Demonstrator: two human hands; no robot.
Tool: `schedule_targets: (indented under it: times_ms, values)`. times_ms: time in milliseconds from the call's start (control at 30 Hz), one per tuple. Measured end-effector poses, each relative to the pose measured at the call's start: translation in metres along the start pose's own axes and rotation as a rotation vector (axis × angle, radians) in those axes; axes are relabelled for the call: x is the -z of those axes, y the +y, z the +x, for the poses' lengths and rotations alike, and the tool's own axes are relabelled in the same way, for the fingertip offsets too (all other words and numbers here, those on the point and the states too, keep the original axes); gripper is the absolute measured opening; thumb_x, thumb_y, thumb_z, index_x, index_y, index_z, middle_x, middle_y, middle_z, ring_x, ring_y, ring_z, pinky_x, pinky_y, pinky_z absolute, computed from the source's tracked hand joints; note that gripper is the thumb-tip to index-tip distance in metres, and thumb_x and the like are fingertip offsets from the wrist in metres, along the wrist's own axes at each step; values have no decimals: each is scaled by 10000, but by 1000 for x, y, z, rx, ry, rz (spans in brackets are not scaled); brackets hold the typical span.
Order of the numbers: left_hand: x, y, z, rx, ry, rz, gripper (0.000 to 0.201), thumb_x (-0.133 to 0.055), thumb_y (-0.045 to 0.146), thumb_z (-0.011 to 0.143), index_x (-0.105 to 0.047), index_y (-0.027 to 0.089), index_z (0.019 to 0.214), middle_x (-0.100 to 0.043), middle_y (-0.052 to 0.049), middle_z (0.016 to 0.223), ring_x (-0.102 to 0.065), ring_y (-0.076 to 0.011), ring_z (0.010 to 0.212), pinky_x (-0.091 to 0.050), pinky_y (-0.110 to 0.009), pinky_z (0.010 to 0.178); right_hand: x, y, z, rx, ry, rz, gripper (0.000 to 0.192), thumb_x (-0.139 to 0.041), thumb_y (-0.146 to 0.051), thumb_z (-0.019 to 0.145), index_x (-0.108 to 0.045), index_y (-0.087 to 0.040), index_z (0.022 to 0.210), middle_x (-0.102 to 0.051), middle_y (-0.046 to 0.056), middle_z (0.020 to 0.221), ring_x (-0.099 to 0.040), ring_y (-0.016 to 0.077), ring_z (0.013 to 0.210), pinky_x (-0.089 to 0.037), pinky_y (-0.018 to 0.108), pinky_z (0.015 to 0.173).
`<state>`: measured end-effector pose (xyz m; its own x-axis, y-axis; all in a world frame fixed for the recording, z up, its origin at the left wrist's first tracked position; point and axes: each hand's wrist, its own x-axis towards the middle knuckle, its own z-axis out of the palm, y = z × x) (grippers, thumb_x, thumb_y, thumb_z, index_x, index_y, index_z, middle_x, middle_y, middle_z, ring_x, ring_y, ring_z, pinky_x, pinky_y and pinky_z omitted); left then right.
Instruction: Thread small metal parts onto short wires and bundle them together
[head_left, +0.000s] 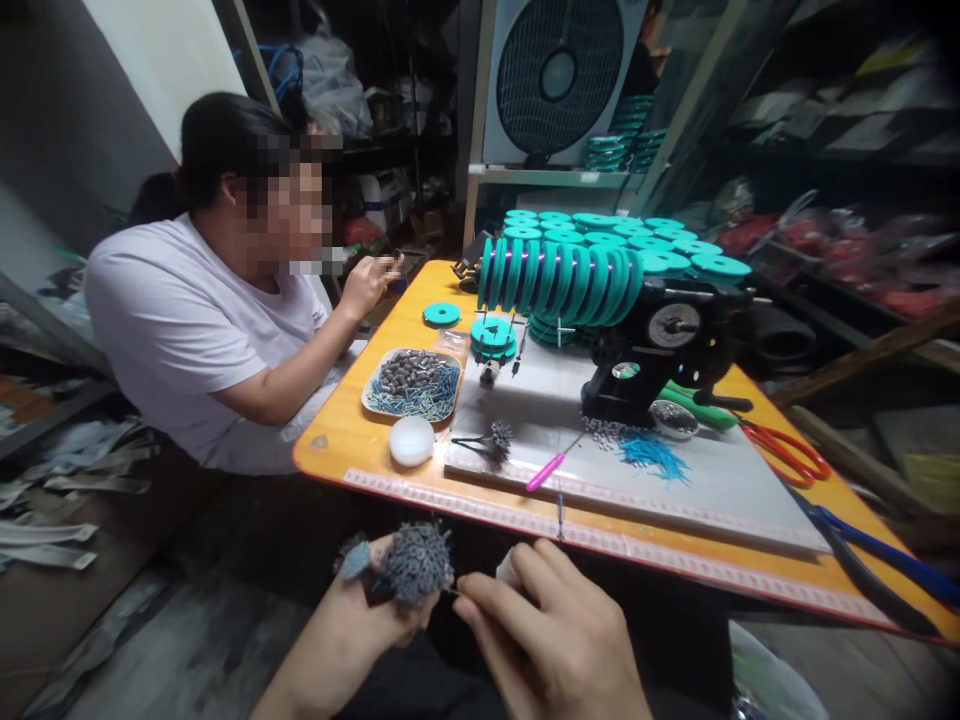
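Down at seven o'clock, there it was: the grey bundle (418, 562), dense, rounded and knobbly, dull all over, gripped snugly in the left hand (367, 615)! Over at five o'clock, the right hand (559, 620) was curled, thumb and forefinger pinched beside the bundle on something thin, too small to make out. Straight up from the bundle, at twelve, stood a white round container (412, 441); at two, a pink-handled tool (547, 472) lay on the pale board (727, 500).

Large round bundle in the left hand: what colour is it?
The bundle is grey; the head view shows it best.
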<state>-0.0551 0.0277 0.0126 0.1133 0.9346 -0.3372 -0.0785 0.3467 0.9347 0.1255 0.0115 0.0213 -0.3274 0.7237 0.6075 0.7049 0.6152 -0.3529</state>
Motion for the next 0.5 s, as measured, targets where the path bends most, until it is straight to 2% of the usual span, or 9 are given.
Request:
schedule_targets:
  times_ms: [67,167,233,267,300,333,367,433,500]
  values:
    - [11,10,1,-29,-70,36,366,-830,460,666,-667,133,668,-531,-5,588,-389,-66,539,-304,-181,498,-1,-2,8,74,-2,-7,106,-608,-135,874,-641,-155,775,-496,38,677,-409,104,674,-285,225,584]
    - [30,25,4,-129,-90,205,393,-799,500,695,-691,126,646,-584,-48,603,-461,-91,547,-362,-196,511,0,-7,18,185,28,-52,214,-568,-89,817,-520,-150,618,-436,24,597,-338,99,608,-203,254,559]
    - [47,31,10,-205,83,210,426,-801,546,663,-669,142,671,-610,-48,628,-507,-108,553,-425,-209,519,3,-9,23,228,81,-74,265,-548,-64,765,-417,-150,552,-361,15,545,-290,95,570,-165,267,550]
    - [55,34,16,-253,234,181,463,-785,592,648,-648,154,709,-628,-45,661,-533,-121,567,-460,-225,530,5,-9,25,229,99,-70,277,-544,-56,755,-392,-150,543,-339,13,536,-282,91,562,-167,266,547]
    - [64,35,23,-300,377,184,491,-750,631,653,-625,164,739,-640,-42,688,-564,-138,593,-494,-247,555,7,-10,27,212,104,-53,271,-543,-51,762,-404,-150,552,-342,10,541,-298,86,561,-188,260,543]
    - [71,37,31,-334,459,243,483,-705,637,687,-612,169,760,-647,-41,706,-599,-158,636,-528,-275,602,9,-10,28,181,99,-26,243,-544,-52,785,-450,-153,585,-370,10,560,-336,82,571,-231,248,543]
    - [77,38,40,-349,479,314,433,-698,590,709,-614,167,754,-646,-40,699,-623,-178,675,-545,-298,651,11,-10,28,140,84,11,195,-545,-56,816,-517,-154,651,-417,12,595,-387,79,591,-285,233,553]
    - [82,40,59,-360,407,457,293,-707,445,728,-665,159,774,-684,-56,755,-671,-229,836,-548,-340,820,13,-9,30,63,67,106,124,-536,-55,866,-605,-154,837,-501,19,686,-471,77,648,-378,204,598]
    - [82,41,74,-389,350,548,257,-704,360,708,-720,164,874,-731,-83,938,-667,-267,986,-516,-363,915,12,-8,30,17,66,195,155,-524,-42,886,-610,-156,946,-530,18,740,-503,68,681,-416,176,631]
